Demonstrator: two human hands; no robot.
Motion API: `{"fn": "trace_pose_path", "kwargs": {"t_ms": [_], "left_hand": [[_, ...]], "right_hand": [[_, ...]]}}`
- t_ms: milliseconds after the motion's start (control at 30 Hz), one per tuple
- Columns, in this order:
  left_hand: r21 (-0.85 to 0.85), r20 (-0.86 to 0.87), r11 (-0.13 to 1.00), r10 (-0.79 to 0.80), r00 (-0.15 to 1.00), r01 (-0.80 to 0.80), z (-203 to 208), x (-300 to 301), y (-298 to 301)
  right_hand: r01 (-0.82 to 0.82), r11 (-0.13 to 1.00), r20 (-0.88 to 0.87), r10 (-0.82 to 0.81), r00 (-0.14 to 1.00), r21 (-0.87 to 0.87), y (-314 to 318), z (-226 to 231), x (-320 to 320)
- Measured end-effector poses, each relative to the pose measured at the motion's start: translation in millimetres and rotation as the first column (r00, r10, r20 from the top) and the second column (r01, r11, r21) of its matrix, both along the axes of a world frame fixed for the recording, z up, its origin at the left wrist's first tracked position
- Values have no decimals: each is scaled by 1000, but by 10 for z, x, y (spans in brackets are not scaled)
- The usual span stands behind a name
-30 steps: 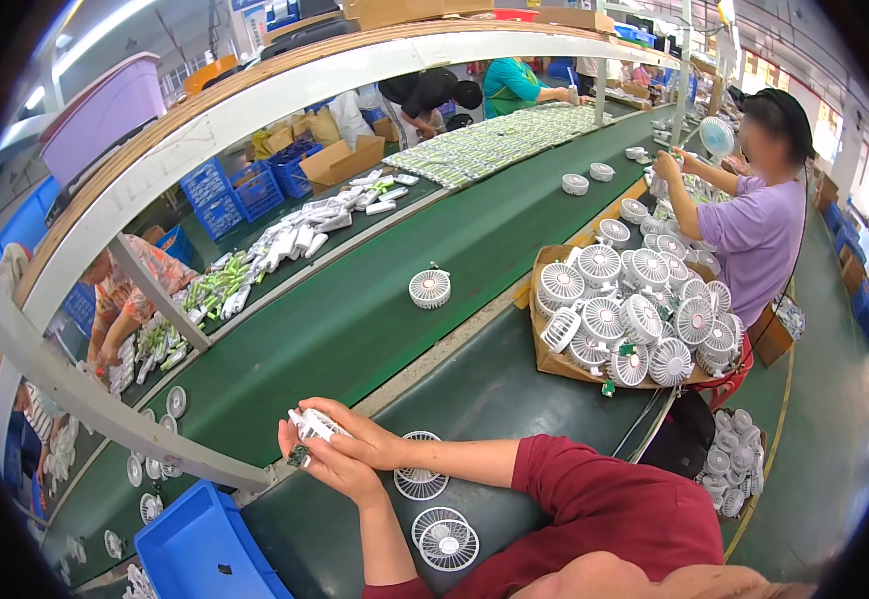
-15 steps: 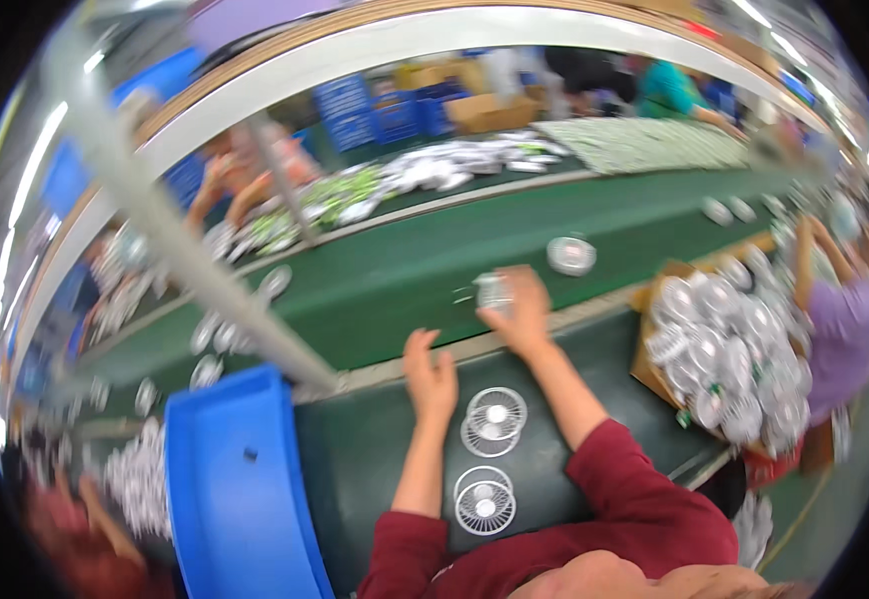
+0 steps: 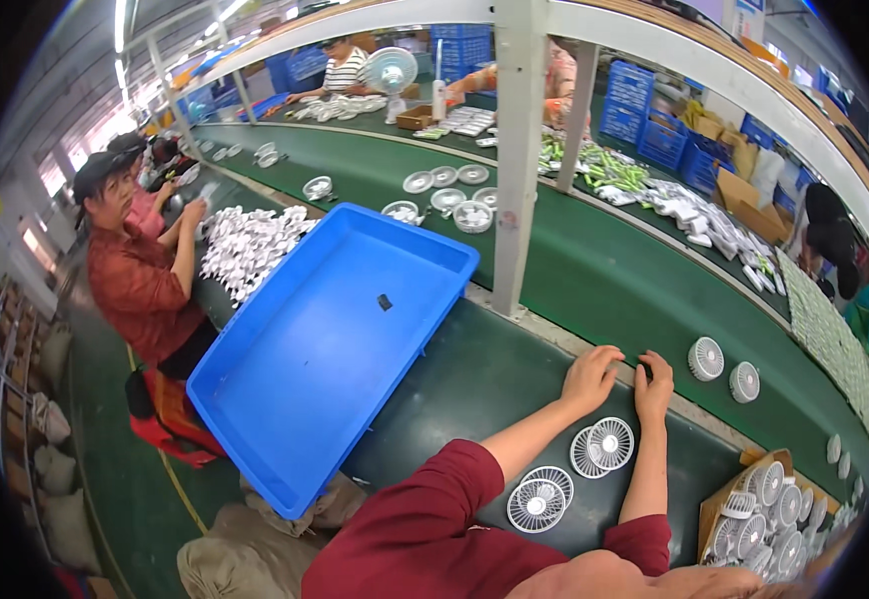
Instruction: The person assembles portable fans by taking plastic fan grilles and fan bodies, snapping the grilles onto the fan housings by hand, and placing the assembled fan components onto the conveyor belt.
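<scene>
My left hand is over the near edge of the belt, fingers loosely bent and apart, with nothing visible in it. Close beside it, my right hand is also open, its bent fingers over the belt's edge rail. On the dark green worktop between my forearms lie round white fan grilles in two overlapping pairs: one upper grille is nearest my hands, and another grille lies closer to my body. Two white fan heads sit on the green belt, right of my right hand.
A big blue tray with a small dark piece inside stands at my left, beside a white post. A carton of fan heads is at the lower right. A co-worker sits left, by a heap of white parts.
My right hand has let go of a fan head on the belt and drawn back toward my left hand. The view has swung left, bringing the blue tray and a co-worker further in.
</scene>
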State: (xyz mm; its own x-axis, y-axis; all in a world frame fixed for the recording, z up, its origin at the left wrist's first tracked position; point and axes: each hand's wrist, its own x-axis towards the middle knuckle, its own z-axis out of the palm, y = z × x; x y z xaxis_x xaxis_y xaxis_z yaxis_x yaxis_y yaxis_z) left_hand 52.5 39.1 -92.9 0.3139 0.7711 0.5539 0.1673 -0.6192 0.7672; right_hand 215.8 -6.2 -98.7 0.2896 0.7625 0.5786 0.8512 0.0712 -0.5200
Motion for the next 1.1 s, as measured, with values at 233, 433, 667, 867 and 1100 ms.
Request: {"fn": "trace_pose_path", "kwargs": {"t_ms": [233,433,667,867,1100], "left_hand": [[-1,-32,1000,-10,999,10,14,-31,35],[-55,-177,998,-7,984,-3,62,93,134],[39,-132,998,-42,990,47,-151,13,284],[-56,-84,990,-136,987,131,-128,112,76],[-28,-124,988,-153,980,151,-65,58,132]], "right_hand": [[22,1000,10,-22,1000,3,16,31,-35],[69,996,-14,-70,997,-56,159,-33,41],[27,993,-42,-22,999,116,258,-6,-61],[84,995,-86,-79,993,52,-22,12,0],[104,994,-75,-103,992,16,48,1,-41]]}}
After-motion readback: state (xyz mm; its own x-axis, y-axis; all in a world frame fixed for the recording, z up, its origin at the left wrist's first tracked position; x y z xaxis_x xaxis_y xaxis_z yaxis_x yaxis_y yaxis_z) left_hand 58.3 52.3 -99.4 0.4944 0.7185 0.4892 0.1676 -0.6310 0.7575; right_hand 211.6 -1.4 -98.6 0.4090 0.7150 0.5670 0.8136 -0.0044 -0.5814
